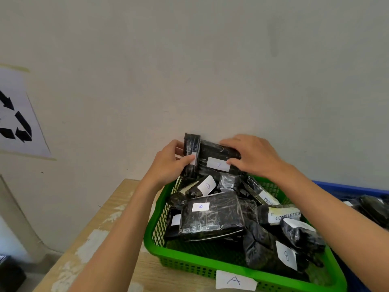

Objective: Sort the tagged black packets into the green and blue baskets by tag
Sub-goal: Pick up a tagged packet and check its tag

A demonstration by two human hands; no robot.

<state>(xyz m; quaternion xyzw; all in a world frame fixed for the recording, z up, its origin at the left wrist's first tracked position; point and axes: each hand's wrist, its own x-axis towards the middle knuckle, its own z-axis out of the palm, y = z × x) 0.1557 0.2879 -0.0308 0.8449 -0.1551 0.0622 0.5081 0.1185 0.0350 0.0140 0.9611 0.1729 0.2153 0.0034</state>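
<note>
Over the far end of the green basket (185, 257), at twelve o'clock, each of two hands grasps a black packet. The left hand (168, 165) pinches a narrow upright packet (191, 144) between thumb and fingers. The right hand (252, 157) curls around a wider packet tagged A (216, 151), which touches the first. Other tagged packets (212, 220) fill the basket. A paper label (235, 281) reading A sits at its six o'clock rim. The blue basket (347, 187) lies at three o'clock.

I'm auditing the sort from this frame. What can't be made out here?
Head view:
- Tag on the narrow packet: covered by the left hand.
- Blue basket: mostly behind the right arm, cut by the right edge; tags unreadable.
- PEN tag: end under another packet.
</note>
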